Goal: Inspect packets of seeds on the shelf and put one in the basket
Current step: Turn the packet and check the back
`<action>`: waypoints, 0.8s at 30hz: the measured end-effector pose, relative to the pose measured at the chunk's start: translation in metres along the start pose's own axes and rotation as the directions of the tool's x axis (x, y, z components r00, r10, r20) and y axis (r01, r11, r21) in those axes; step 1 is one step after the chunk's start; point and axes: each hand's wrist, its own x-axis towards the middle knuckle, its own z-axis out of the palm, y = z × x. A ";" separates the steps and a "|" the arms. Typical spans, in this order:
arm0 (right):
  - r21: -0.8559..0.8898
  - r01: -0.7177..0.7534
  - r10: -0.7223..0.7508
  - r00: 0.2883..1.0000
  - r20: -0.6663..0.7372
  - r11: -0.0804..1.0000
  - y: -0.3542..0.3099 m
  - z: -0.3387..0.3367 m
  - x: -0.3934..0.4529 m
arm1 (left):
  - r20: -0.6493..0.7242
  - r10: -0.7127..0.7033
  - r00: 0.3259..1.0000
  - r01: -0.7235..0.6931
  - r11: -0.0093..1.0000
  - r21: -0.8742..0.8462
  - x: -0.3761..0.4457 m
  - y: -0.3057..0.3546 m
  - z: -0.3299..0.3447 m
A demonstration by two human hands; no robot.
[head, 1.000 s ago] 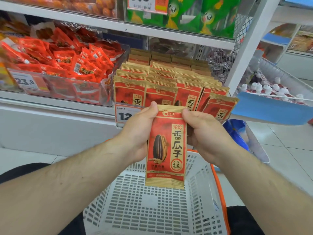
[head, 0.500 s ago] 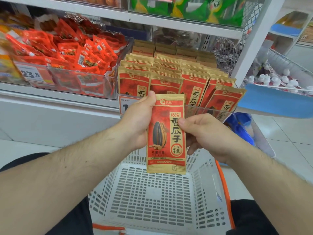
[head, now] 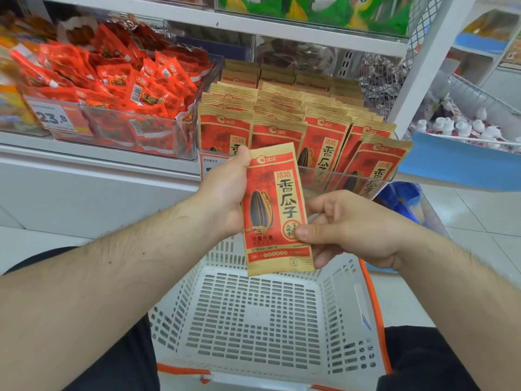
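Note:
I hold a red and gold packet of sunflower seeds [head: 275, 207] upright above the white plastic basket [head: 262, 320]. My left hand [head: 225, 193] grips its left edge, thumb near the top corner. My right hand [head: 346, 224] pinches its lower right edge, thumb on the front. Behind it, several rows of the same seed packets [head: 324, 131] stand in a clear shelf tray. The basket sits below with nothing in it.
A clear bin of small red snack packets [head: 127, 88] is on the shelf to the left, with a price tag [head: 53, 117]. A white shelf post [head: 428, 57] rises on the right. Beyond it a wire bin holds small white bottles [head: 465, 125]. Green bags [head: 324, 9] fill the shelf above.
My right hand slid from the packet's top right corner down to its lower right edge. The packet stays upright and now tilts slightly. The view dipped, showing more of the basket.

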 end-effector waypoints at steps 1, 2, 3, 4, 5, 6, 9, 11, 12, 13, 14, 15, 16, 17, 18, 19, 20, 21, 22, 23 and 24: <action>-0.005 0.002 -0.002 1.000 0.005 1.000 0.000 0.000 0.000 | -0.003 -0.003 1.000 0.003 1.000 0.003 0.000 0.000 0.000; -0.014 0.006 -0.006 1.000 0.016 1.000 0.000 0.000 -0.001 | -0.008 -0.004 1.000 0.004 1.000 0.008 0.000 0.000 0.000; -0.022 0.012 -0.011 0.999 0.035 1.000 0.000 0.000 -0.002 | -0.012 -0.005 1.000 0.005 1.000 0.013 0.001 0.000 0.000; -0.031 0.022 -0.020 0.998 0.057 0.999 -0.001 0.000 -0.002 | -0.019 -0.006 1.000 0.006 1.000 0.014 0.001 0.001 -0.001; -0.046 0.030 -0.026 0.997 0.072 0.998 -0.001 0.000 -0.003 | -0.028 -0.007 1.000 0.007 1.000 0.012 0.001 0.001 -0.002; -0.063 0.036 -0.031 0.997 0.077 0.997 -0.001 0.001 -0.004 | -0.034 -0.009 0.999 0.010 1.000 0.012 0.002 0.001 -0.002; -0.111 0.042 -0.037 0.998 0.047 0.993 -0.003 0.006 -0.004 | -0.034 -0.018 0.999 0.019 0.999 0.042 0.007 0.002 -0.006; -0.143 0.032 -0.031 0.999 0.007 0.989 -0.004 0.008 -0.004 | -0.026 -0.025 0.999 0.028 0.992 0.120 0.011 0.000 -0.007; -0.171 0.022 -0.026 1.000 -0.018 0.985 -0.004 0.009 -0.003 | -0.017 -0.035 0.999 0.037 0.984 0.174 0.012 -0.001 -0.008; -0.208 0.005 -0.014 0.999 -0.041 0.978 -0.004 0.011 -0.003 | -0.008 -0.046 0.999 0.047 0.975 0.219 0.011 -0.004 -0.008; -0.256 -0.009 -0.006 0.998 -0.060 0.967 -0.003 0.012 -0.002 | -0.002 -0.058 0.998 0.056 0.968 0.244 0.011 -0.006 -0.008; -0.305 -0.021 0.000 0.998 -0.069 0.952 -0.003 0.015 -0.002 | 0.003 -0.064 0.998 0.062 0.967 0.248 0.010 -0.008 -0.006; -0.363 -0.022 -0.005 0.997 -0.074 0.932 -0.003 0.016 -0.002 | 0.014 -0.059 0.998 0.054 0.971 0.234 0.010 -0.010 -0.005; -0.423 -0.015 -0.017 0.997 -0.072 0.906 -0.003 0.017 -0.002 | 0.029 -0.047 0.998 0.039 0.977 0.211 0.009 -0.012 -0.004; -0.477 0.000 -0.034 0.998 -0.062 0.879 -0.003 0.017 -0.002 | 0.047 -0.039 0.998 0.029 0.980 0.195 0.009 -0.013 -0.002; -0.511 0.022 -0.062 0.996 -0.061 0.859 -0.004 0.017 -0.002 | 0.069 -0.039 0.997 0.025 0.981 0.194 0.009 -0.013 -0.002; -0.519 0.046 -0.100 0.992 -0.076 0.853 -0.004 0.017 -0.002 | 0.099 -0.043 0.994 0.022 0.978 0.207 0.008 -0.012 -0.002; -0.511 0.065 -0.143 0.983 -0.114 0.857 -0.004 0.017 -0.001 | 0.134 -0.050 0.990 0.019 0.974 0.226 0.008 -0.012 -0.002; -0.496 0.077 -0.186 0.967 -0.176 0.865 -0.003 0.016 0.001 | 0.176 -0.061 0.982 0.015 0.968 0.249 0.007 -0.012 -0.002; -0.467 0.087 -0.224 0.943 -0.246 0.880 -0.001 0.015 0.004 | 0.225 -0.070 0.972 0.006 0.962 0.274 0.006 -0.012 -0.001; -0.433 0.103 -0.254 0.918 -0.306 0.895 0.000 0.013 0.007 | 0.276 -0.073 0.958 -0.014 0.953 0.301 0.005 -0.014 0.000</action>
